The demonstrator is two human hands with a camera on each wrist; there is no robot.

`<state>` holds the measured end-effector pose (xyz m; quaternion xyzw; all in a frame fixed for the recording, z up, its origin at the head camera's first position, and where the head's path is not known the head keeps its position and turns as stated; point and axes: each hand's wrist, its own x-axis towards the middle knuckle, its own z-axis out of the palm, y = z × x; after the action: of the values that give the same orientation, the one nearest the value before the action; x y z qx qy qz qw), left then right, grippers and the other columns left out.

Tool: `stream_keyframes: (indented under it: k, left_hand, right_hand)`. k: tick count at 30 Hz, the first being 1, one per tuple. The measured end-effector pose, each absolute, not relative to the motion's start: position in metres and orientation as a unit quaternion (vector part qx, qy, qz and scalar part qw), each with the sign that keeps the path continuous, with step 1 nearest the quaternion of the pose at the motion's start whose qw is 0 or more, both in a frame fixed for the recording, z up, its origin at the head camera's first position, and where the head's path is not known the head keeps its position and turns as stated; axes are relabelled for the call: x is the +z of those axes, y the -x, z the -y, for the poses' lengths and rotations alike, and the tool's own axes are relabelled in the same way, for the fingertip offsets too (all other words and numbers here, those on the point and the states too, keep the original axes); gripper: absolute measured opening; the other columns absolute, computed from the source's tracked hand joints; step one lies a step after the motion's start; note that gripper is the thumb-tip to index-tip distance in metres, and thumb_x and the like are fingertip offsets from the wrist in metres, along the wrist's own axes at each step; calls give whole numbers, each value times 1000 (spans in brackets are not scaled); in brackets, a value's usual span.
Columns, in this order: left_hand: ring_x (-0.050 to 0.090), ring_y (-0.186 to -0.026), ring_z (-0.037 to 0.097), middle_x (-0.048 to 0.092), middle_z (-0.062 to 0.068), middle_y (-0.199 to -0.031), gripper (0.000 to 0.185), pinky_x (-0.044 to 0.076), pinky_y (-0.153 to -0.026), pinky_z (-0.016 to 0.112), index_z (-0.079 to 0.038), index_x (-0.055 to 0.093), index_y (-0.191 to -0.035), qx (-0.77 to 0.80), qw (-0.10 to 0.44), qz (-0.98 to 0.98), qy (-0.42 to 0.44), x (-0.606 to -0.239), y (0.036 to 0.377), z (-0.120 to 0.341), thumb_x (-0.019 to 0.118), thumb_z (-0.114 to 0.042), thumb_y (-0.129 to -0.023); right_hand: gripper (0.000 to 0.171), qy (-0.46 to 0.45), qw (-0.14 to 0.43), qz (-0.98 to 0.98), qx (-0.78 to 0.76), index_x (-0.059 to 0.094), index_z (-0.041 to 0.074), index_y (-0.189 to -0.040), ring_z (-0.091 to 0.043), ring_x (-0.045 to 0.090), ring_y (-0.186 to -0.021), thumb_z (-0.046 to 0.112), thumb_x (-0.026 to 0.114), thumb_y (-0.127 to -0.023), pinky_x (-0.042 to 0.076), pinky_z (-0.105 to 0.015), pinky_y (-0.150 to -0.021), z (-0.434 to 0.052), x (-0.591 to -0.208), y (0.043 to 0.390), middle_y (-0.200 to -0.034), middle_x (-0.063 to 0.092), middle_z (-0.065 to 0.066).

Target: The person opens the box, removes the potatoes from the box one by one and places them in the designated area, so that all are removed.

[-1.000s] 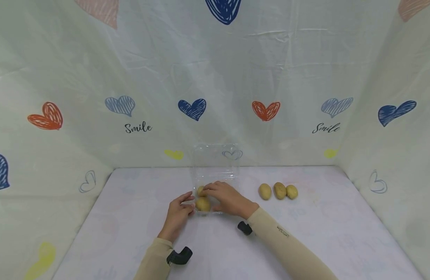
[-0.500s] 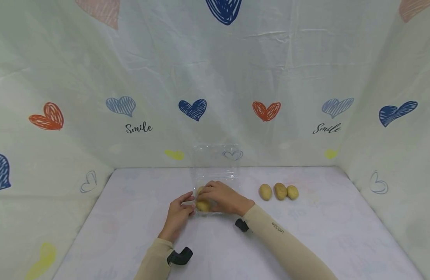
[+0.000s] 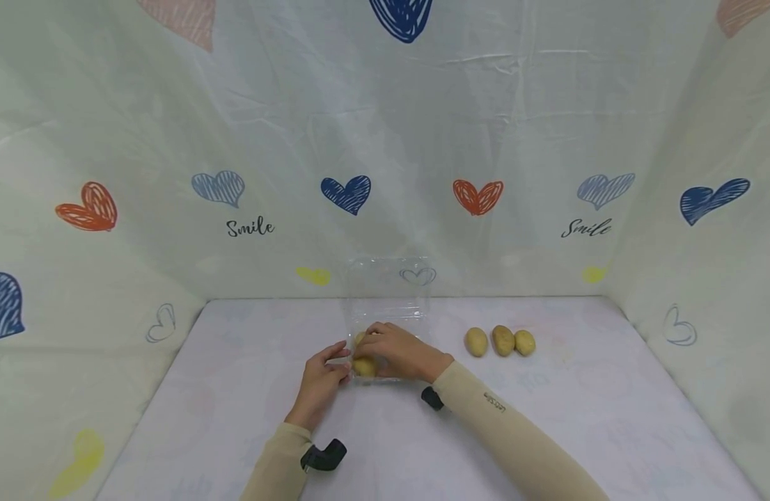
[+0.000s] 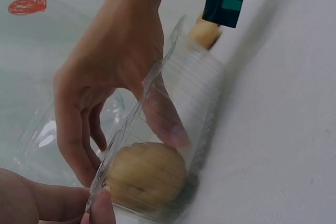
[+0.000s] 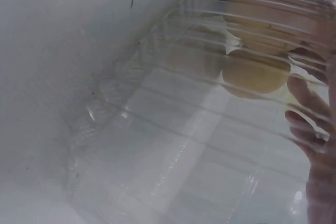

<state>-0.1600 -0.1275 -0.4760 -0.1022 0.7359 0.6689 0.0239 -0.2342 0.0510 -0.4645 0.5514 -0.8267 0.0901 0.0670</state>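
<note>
A clear plastic clamshell container (image 3: 397, 376) stands on the table with its lid (image 3: 388, 285) raised at the back. My left hand (image 3: 319, 384) is at its left side, pinching the rim between thumb and finger, as the left wrist view shows. Inside, my right hand (image 3: 400, 353) reaches over the rim with its thumb and curled fingers around the near potato (image 4: 147, 177). Another potato (image 3: 360, 338) lies behind it, mostly covered by the right hand. Through the ribbed wall, the right wrist view shows a potato (image 5: 256, 74) blurrily.
Three potatoes lie in a row right of the container: a left one (image 3: 476, 342), a middle one (image 3: 503, 341) and a right one (image 3: 525, 342). Behind the table (image 3: 579, 417) hangs a white cloth (image 3: 416, 125) printed with hearts.
My right hand has shifted slightly left and closed in over the near potato, covering more of it. The left hand stays at the container's side. The three loose potatoes have not moved.
</note>
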Motion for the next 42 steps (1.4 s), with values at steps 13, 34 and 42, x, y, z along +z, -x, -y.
stream_keyframes:
  k: [13,34,42]
  left_hand:
    - [59,-83,19,53,18,-117,46,53,-68,26,4,47,-130,665,23,-740,101,-475,159,127,56,7,-86]
    - [58,-88,27,52,23,-119,48,53,-65,25,7,47,-130,674,14,-732,96,-476,159,126,54,13,-83]
    - [57,-81,18,53,22,-118,47,53,-66,26,6,48,-129,670,13,-736,99,-478,160,126,54,12,-83]
  right_hand:
    - [51,-559,71,824,59,63,24,-115,-12,45,-111,27,83,-68,36,-29,-97,-50,-462,234,-112,59,13]
    - [51,-526,141,834,86,60,20,-118,-13,46,-111,35,78,-72,35,-31,-99,-93,-434,224,-114,59,9]
    - [53,-511,166,838,90,60,20,-119,-15,46,-112,35,79,-72,35,-31,-99,-118,-428,215,-116,58,8]
